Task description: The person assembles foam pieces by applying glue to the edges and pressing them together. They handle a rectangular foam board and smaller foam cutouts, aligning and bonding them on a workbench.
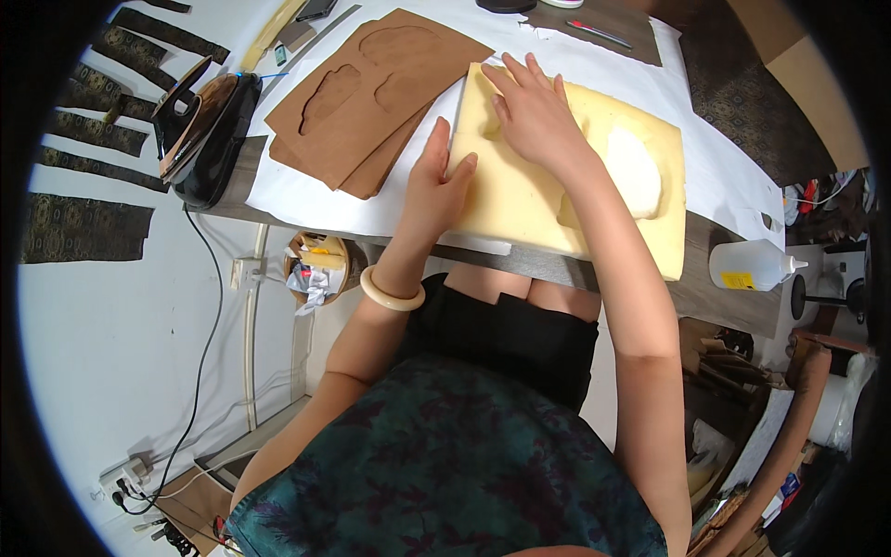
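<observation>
A thick yellow foam slab [520,200] with cut-out hollows lies at the table's front edge. White shows inside its large right-hand hollow. My right hand [538,116] rests palm down on the slab's far left part, fingers stretched out, partly covering a smaller hollow. Along the slab's left edge, my left hand [440,181] stands on its side, fingers straight and thumb apart, touching the edge. Left of the slab, brown sheets [371,93] with curved cut-outs overlap one another.
White paper [278,190] covers much of the table. A black clothes iron [218,139] stands at the left edge, its cord hanging down. A squeeze bottle [747,266] lies at the right. A pen [599,34] is at the back. Below the left edge is a waste bin [320,269].
</observation>
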The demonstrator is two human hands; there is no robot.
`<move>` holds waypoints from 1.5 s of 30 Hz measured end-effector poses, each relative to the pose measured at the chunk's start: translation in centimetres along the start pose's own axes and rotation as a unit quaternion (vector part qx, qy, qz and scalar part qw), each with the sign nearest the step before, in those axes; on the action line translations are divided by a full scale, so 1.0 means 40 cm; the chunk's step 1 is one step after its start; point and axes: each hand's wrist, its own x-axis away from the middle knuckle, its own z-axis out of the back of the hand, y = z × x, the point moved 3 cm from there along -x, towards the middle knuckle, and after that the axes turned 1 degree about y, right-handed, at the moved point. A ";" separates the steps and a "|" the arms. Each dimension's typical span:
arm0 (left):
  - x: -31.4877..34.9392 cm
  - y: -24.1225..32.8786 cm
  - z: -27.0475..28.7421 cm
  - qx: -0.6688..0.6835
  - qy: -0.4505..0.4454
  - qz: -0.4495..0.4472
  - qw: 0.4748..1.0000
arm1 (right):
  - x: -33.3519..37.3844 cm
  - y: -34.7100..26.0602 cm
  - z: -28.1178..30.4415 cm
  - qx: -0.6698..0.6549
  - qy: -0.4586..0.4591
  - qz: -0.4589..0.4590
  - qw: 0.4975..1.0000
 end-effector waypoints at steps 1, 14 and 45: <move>0.002 -0.012 0.001 0.006 0.001 -0.015 1.000 | -0.011 0.001 -0.024 0.006 -0.019 -0.023 1.000; 0.008 0.007 0.003 -0.107 0.000 -0.130 0.986 | -0.011 0.007 -0.077 0.031 -0.087 -0.040 0.995; -0.012 0.068 -0.028 -0.302 -0.036 -0.052 0.951 | 0.431 0.311 0.213 0.023 0.064 -0.244 0.967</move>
